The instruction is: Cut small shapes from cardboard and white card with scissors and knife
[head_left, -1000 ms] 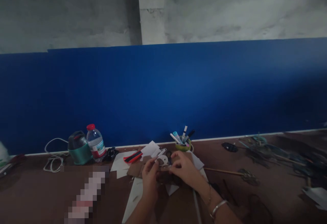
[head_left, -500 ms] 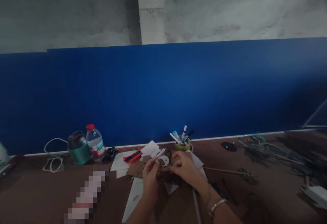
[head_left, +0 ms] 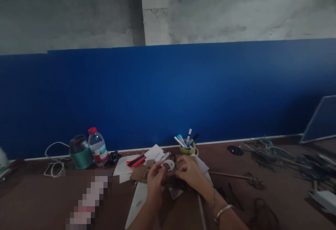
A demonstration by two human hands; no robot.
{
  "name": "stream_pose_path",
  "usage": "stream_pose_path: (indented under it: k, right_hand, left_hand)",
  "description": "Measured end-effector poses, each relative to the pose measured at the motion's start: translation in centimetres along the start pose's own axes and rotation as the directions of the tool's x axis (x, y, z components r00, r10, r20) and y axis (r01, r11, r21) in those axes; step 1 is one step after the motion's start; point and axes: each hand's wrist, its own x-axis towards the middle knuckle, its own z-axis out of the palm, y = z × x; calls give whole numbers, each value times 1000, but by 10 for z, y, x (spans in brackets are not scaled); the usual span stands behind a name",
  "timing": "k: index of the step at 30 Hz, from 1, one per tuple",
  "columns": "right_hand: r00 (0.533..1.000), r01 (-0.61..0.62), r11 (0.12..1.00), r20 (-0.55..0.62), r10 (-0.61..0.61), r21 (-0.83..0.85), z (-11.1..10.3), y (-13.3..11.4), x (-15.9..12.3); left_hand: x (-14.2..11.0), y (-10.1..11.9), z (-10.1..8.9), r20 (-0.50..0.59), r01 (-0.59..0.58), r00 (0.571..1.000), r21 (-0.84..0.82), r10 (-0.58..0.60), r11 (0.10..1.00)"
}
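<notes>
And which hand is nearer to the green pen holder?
The right. The right hand is just in front of the green pen holder, on the near side; the left hand is farther off, to the left and nearer the camera.

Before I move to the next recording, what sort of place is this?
Probably a workshop or craft room: a red cutter lies among loose paper, pens stand in a holder, and the wall is rough grey above blue.

Workshop, apparently: rough grey wall (head_left: 223, 16), long brown worktable (head_left: 39, 202), red cutter (head_left: 135, 161), markers (head_left: 188, 137) in pot (head_left: 186, 151).
</notes>
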Motion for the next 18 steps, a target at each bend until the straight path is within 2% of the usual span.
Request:
stream_pose_path:
  k: [5,9,13,18]
  right_hand:
    - [999,6,1000,-43,-6,2,-2,2,2]
    - [994,73,997,-77,-72,12,-1,6,5]
    - [994,95,995,-58,-94,29,0,10,8]
    - [999,49,998,8,-49,44,1,14,8]
  left_hand:
    - [0,-4,-1,108,-20,994,18,18,1000]
    - [-1,-6,-1,176,-3,984,-8,4,1000]
    - [1,-8,-2,160,4,987,-30,0,1000]
    - [4,-7,-3,141,-32,989,-18,34,999]
